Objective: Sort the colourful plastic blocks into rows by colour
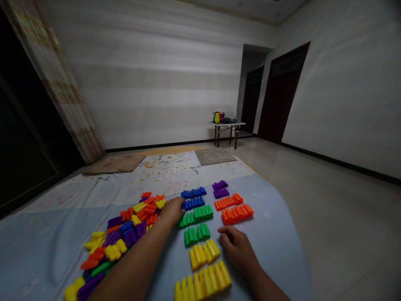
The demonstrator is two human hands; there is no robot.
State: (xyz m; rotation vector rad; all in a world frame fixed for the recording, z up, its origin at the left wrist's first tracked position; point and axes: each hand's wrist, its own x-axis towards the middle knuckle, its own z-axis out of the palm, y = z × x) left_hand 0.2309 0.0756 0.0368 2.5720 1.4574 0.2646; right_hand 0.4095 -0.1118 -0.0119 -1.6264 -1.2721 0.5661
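Note:
My left hand (172,210) reaches to the left end of the lower blue row of plastic pieces (194,203), its fingers bent together; what they hold, if anything, is hidden. Another blue row (193,192) lies just beyond. To its left spreads a loose heap of mixed plastic pieces (128,228), partly behind my forearm. My right hand (236,247) rests loosely curled on the cloth, thumb and forefinger slightly apart, with nothing visible in it. It lies right of the green pieces (197,235) and yellow pieces (204,254), below the orange rows (237,214).
Purple pieces (221,189) lie behind the orange ones, and a longer yellow row (203,282) is nearest me. A flowered cloth (275,234) covers the surface. Two flat boards (115,164) lie at its far edge. A small table (227,123) with a colourful bag stands by the wall.

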